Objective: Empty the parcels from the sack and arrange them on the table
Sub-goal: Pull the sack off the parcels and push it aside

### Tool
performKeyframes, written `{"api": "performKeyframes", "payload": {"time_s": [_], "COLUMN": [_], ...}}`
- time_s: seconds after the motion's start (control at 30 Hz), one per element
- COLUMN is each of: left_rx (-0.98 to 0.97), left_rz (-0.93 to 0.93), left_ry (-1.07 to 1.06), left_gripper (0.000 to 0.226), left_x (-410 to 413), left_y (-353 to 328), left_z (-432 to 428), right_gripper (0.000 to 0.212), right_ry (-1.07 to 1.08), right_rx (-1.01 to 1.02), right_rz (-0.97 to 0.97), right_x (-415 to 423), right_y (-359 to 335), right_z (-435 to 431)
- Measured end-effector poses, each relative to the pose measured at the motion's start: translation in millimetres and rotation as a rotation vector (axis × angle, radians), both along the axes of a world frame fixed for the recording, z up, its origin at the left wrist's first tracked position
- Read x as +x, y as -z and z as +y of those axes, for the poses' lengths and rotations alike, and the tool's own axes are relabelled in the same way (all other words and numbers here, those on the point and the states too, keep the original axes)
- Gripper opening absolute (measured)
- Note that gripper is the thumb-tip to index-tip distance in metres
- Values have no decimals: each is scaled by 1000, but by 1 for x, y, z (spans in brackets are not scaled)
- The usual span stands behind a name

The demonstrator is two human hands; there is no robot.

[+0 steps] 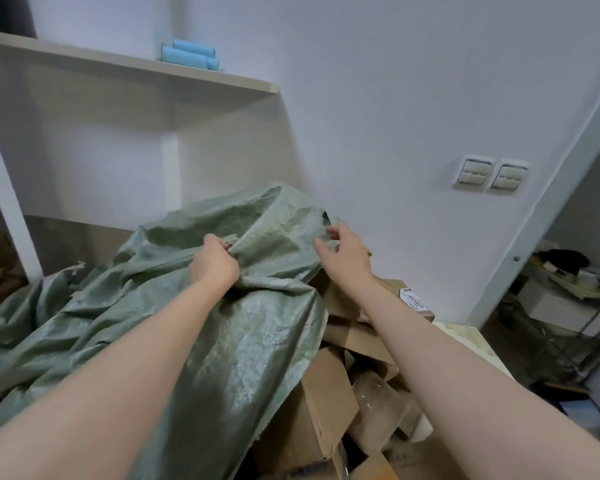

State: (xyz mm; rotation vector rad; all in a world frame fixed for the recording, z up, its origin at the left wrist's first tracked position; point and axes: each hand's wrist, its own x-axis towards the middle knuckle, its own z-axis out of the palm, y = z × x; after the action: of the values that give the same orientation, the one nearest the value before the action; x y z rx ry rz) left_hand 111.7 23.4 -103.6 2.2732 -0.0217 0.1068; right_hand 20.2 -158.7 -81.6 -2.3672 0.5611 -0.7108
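A large grey-green woven sack [174,306] lies crumpled across the table, draped over a heap of cardboard parcels [326,410]. My left hand [215,261] grips a bunched fold of the sack near its top. My right hand [343,252] reaches to the sack's upper right edge with fingers spread and loosely bent, touching the fabric beside a parcel. More brown boxes, one with a white label [414,301], spill out at the sack's lower right. The parcels under the sack are hidden.
A pale shelf unit [136,71] stands behind, with blue rolls [191,57] on top. Wall switches [489,174] sit to the right. The table's light corner [465,337] shows at right; beyond it is a doorway with a cluttered wire rack [575,299].
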Motion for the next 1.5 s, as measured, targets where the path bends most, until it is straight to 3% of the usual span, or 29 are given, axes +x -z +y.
{"api": "performKeyframes", "payload": {"time_s": [0.07, 0.13, 0.23, 0.33, 0.5, 0.6, 0.7, 0.8, 0.87, 0.93, 0.97, 1.03, 1.1, 1.23, 1.3, 1.4, 1.5], "left_rx": [-99, -195, -302, -325, -276, -35, 439, 966, 1095, 1009, 907, 671, 608, 615, 529, 339, 214], "left_rz": [-88, -173, -235, -270, -363, -316, -7, 73, 66, 106, 132, 142, 47, -283, -353, -396, -410], "left_ry": [-56, -118, -179, -139, 317, 604, 896, 911, 858, 850, 868, 922, 890, 531, 368, 221, 113], "left_gripper": [34, 36, 34, 34, 26, 51, 103, 132, 137, 127, 112, 58, 35, 14, 18, 19, 19], "left_x": [6, 14, 22, 24, 29, 19, -3, -21, -27, -29, -29, -29, -31, -25, -22, -15, -6], "left_y": [-6, -14, -22, -20, -14, -24, -42, -37, -20, -9, -8, -14, -24, -35, -37, -37, -36], "left_z": [3, 10, 19, 28, 43, 55, 63, 68, 69, 72, 74, 80, 87, 101, 113, 134, 153], "right_gripper": [73, 88, 91, 82, 76, 81, 68, 48, 44, 54, 63, 79, 79, 88, 91, 75, 44], "right_ry": [-59, -225, -441, -520, -587, -510, -431, -389, -410, -444, -474, -535, -575, -562, -507, -445, -398], "right_rx": [-9, 75, 268, 207, 108, 191, 176, 81, 94, 134, 129, 113, 102, 48, -84, -271, -500], "right_rz": [192, 345, 475, 449, 377, 335, 378, 446, 445, 462, 482, 547, 596, 569, 539, 663, 858], "right_x": [8, 12, 20, 36, 46, 42, 30, 8, -9, -22, -27, -34, -40, -50, -47, -39, -35], "right_y": [3, 6, 15, 29, 26, 20, 14, 10, 9, 11, 12, 13, 12, 2, 1, -5, -12], "right_z": [-4, 4, 28, 56, 82, 82, 80, 76, 75, 75, 76, 79, 84, 104, 117, 135, 152]}}
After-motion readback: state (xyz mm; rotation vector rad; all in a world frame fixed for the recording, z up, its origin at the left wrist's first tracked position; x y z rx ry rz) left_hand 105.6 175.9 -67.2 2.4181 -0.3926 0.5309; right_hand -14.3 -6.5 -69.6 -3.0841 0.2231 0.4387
